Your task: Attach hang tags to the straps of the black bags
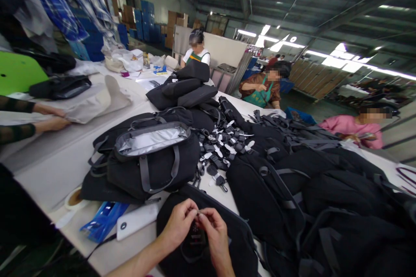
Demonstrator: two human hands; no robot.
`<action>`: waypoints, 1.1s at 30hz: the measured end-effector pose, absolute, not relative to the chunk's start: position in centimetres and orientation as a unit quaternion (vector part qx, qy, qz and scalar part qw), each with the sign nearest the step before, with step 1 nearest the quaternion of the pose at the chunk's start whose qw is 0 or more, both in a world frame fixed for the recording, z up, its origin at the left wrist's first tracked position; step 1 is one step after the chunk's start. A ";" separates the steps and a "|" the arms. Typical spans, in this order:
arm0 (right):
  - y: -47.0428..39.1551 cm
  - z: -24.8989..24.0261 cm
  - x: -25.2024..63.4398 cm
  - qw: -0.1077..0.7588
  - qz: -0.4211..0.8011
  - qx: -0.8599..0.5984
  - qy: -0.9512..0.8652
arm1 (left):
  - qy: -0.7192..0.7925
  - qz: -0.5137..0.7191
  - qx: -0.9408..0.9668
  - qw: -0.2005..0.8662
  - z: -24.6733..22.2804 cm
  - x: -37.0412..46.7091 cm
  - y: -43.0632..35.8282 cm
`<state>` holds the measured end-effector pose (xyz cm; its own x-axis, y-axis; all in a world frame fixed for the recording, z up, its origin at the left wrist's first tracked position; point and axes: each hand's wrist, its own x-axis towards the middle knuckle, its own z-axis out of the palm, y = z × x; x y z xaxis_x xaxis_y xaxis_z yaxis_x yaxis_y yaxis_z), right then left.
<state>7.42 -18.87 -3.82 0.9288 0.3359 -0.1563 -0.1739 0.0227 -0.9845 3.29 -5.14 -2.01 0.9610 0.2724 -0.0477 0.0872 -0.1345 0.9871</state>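
A black bag (234,233) lies on the table's near edge beneath both hands. My left hand (178,220) is closed in a pinch above it, and my right hand (214,229) pinches right beside it, the fingertips of both nearly touching. What they hold between them is too small to make out. A dark tag with pale print (196,239) shows just below the fingertips. Beyond, an open black bag with silver lining (152,138) stands next to a pile of black buckles and straps with white tags (224,145).
A white phone-like device (138,220), a blue packet (103,220) and a tape roll (74,198) lie at the left. Black backpacks (312,190) are heaped at the right. Another person's hands (53,117) hold pale fabric at the far left; several people work beyond the table.
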 end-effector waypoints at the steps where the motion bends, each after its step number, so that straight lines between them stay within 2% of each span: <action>1: -18.8 -3.8 7.4 0.713 0.178 -0.676 -0.058 | 0.120 0.071 0.749 0.647 -2.0 3.3 -5.1; 18: -18.7 -4.4 7.3 0.723 0.165 -0.669 -0.049 | 0.135 0.065 0.739 0.657 -2.2 3.6 -5.1; 27: -18.5 -4.5 7.4 0.699 0.149 -0.694 -0.081 | 0.128 0.074 0.751 0.644 -1.9 3.4 -5.4; 33: -18.6 -4.4 7.2 0.726 0.159 -0.667 -0.054 | 0.132 0.077 0.752 0.641 -2.2 3.5 -5.2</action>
<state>7.16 -18.63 -4.44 0.9436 0.3031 -0.1333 -0.1584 0.0597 -0.9856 3.46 -5.23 -2.23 0.9532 0.2977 -0.0533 0.1001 -0.1443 0.9844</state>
